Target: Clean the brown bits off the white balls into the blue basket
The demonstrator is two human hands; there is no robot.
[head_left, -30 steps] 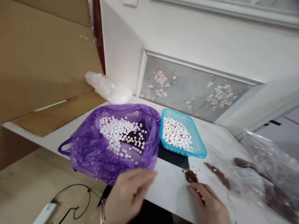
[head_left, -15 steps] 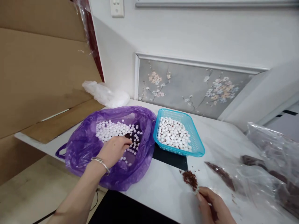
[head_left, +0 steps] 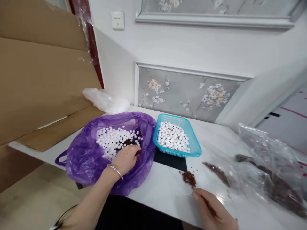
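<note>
My left hand [head_left: 127, 157], a silver bangle [head_left: 115, 171] on its wrist, reaches into a purple plastic bag [head_left: 82, 159]. Its fingers are curled down and their tips are hidden. Beside them in the bag lie many small white foam-like balls [head_left: 109, 140] and some dark brown bits [head_left: 128, 142]. My right hand [head_left: 208, 204] is closed in a pinch at the near edge of a small heap of reddish-brown bits [head_left: 189, 179] on the white table [head_left: 158, 185]. What sits between its fingertips is too small to make out.
A blue plastic basket [head_left: 195, 142] of white balls [head_left: 174, 137] stands right of the bag, by a flat black piece [head_left: 170, 160]. Clear bags with brown contents [head_left: 283, 191] lie at right. A cardboard box [head_left: 45, 83] and white plastic bag [head_left: 107, 100] are at left.
My left hand has moved nearer and rightward inside the purple bag. My right hand stays by the brown heap, pinched. The view has tilted up slightly.
</note>
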